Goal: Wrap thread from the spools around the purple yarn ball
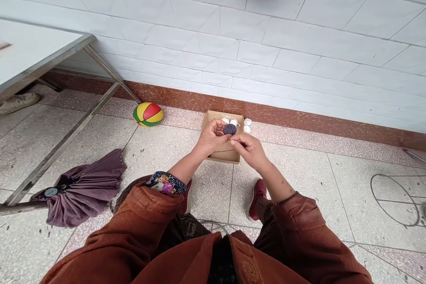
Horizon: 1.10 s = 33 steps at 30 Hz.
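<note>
By the left hand (213,136), a dark grey yarn ball (230,130) is held in curled fingers, above the far half of a shallow cardboard box (226,157) which stands on the speckled floor (293,164). The thumb and forefinger of the right hand (249,147) are brought close together at the near right side of the ball; whether a yarn end is pinched there cannot be told with certainty, because it is too small. If the hold of the left fingers were loosened, the round ball could be dropped into the box, or could be bounced over its right edge. A thin dark strand (223,151) is seen across the near half of the box; if it belongs to this ball, it could be caught on the near right corner or be pulled too tight. Near the far edge, white yarn balls (234,122) are lying with loose loops, so the dark yarn could be tangled with them. Outside the right edge, close to the far right corner, two small white balls (247,129) are seen; by a careless elbow or foot they could be rolled away.
</note>
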Each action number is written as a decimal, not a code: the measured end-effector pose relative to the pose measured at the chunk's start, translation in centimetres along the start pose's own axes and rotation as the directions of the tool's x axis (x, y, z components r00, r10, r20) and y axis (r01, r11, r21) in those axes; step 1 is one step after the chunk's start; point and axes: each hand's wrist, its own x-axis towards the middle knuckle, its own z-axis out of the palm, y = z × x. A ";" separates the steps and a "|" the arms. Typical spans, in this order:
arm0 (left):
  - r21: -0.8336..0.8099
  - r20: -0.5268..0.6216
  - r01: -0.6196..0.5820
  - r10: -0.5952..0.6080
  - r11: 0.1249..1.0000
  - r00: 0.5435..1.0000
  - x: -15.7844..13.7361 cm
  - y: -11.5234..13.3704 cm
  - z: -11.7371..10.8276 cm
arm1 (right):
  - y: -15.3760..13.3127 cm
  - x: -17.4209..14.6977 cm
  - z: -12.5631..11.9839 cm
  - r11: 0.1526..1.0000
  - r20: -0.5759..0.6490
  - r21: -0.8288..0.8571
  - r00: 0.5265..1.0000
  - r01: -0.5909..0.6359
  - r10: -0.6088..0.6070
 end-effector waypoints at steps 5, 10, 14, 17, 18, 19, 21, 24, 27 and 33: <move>0.021 0.210 0.008 -0.013 1.000 0.978 -0.9 0.6 0.3 | 0.5 0.9 -2.3 0.999 -0.203 0.015 0.978 -0.037 0.040; -0.219 0.304 0.094 -0.023 0.971 0.952 -1.3 1.0 0.7 | 2.7 1.2 -1.0 0.985 -0.216 -0.031 0.964 -0.168 0.157; -0.293 0.104 0.056 -0.027 0.955 0.994 -0.5 0.5 0.5 | 2.9 0.3 1.3 0.974 -0.075 -0.094 0.977 -0.205 0.198; -0.181 -0.049 0.041 -0.050 0.983 0.998 0.0 0.1 0.2 | 1.5 -0.3 2.0 0.988 0.063 -0.122 0.993 -0.091 0.099; -0.136 -0.066 0.044 -0.054 0.990 0.996 0.1 0.1 0.1 | 0.9 -0.3 1.8 0.993 0.090 -0.111 0.994 -0.048 0.058; -0.097 -0.062 0.049 -0.055 0.994 0.997 0.1 0.0 0.0 | 0.3 -0.3 1.5 0.996 0.099 -0.091 0.995 -0.013 0.022; -0.040 -0.010 0.056 -0.057 0.998 0.998 -0.1 0.1 0.0 | -0.5 0.0 0.3 0.999 0.048 -0.048 0.999 0.016 -0.013; 0.019 0.129 0.064 -0.066 0.998 0.989 -0.8 0.4 0.2 | -0.5 0.6 -1.7 0.999 -0.141 -0.019 0.990 -0.034 0.031; 0.003 0.313 0.080 -0.077 0.997 0.947 -1.5 0.7 0.6 | 0.9 1.1 -2.5 0.992 -0.277 -0.029 0.954 -0.125 0.112; -0.226 0.270 0.089 -0.025 0.970 0.962 -1.2 0.6 0.6 | 3.6 0.5 0.2 0.972 -0.132 -0.108 0.972 -0.207 0.192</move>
